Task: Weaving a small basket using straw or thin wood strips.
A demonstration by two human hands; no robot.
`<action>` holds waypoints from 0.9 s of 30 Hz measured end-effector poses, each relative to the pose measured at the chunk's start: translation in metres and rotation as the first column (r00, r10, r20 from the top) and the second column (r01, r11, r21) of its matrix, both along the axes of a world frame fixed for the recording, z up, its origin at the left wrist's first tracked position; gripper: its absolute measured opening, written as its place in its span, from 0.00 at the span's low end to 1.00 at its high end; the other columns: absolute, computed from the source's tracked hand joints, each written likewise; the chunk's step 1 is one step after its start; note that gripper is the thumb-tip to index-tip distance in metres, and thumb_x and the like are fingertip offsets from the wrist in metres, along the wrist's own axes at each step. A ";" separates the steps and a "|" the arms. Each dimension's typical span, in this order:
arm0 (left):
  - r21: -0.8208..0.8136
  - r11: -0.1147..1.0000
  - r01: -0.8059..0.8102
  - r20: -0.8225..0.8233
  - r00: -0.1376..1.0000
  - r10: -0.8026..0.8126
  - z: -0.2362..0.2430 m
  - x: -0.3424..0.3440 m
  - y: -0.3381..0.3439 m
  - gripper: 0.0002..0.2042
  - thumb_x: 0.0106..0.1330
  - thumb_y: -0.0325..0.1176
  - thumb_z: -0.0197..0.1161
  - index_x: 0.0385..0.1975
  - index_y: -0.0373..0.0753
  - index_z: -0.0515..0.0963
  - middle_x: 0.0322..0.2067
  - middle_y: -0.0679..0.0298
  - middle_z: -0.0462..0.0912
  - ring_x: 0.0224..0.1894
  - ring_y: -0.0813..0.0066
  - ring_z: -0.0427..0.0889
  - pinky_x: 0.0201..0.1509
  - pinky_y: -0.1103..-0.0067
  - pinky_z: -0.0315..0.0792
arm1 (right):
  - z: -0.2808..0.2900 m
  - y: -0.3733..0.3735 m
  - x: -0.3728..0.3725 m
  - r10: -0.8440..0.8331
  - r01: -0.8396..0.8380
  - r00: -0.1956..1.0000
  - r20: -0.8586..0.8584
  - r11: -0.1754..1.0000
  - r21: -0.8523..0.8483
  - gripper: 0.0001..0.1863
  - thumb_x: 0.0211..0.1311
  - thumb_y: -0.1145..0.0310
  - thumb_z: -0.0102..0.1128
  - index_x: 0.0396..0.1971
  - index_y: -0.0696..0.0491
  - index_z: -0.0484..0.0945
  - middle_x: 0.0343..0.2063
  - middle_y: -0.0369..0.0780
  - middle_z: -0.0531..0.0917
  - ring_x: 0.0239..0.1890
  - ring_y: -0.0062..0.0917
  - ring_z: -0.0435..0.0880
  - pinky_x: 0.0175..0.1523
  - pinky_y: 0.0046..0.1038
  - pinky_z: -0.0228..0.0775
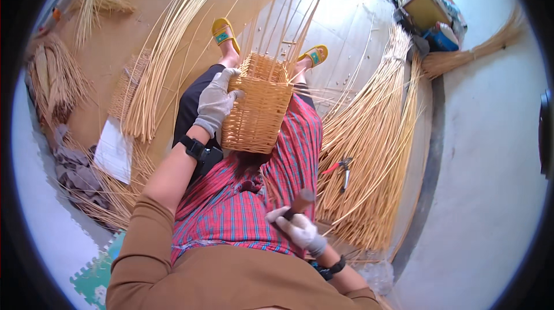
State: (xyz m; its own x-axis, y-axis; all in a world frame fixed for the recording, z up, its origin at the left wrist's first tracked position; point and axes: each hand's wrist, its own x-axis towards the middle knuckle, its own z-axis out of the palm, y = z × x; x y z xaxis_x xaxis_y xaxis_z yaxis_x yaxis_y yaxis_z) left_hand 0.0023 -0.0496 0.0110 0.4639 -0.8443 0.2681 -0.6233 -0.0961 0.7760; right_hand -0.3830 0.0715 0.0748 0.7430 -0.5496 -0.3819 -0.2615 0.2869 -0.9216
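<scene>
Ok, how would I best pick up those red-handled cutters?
I'd probably take the red handle of the cutters, coming from above on the lap side. It points left, toward the lap, and the cutters lie on top of the pale reeds with nothing over them. The right hand is nearer, but it holds a brown tool.

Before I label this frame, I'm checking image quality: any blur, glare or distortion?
Head view: the right hand and the brown tool it grips look blurred; the woven basket is sharper; pale glare washes part of the floor; the dark wall base curves and corners go black.
</scene>
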 end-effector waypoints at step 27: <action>0.046 0.995 -0.092 0.002 0.996 0.092 0.022 -0.015 -0.008 0.22 0.57 0.34 0.76 0.50 0.49 0.75 0.43 0.56 0.85 0.42 0.50 0.86 0.42 0.63 0.78 | 0.013 -0.343 0.009 -0.491 -0.205 0.867 0.091 -0.516 -0.831 0.15 0.77 0.72 0.47 0.58 0.57 0.76 0.54 0.44 0.83 0.49 0.34 0.84 0.53 0.33 0.78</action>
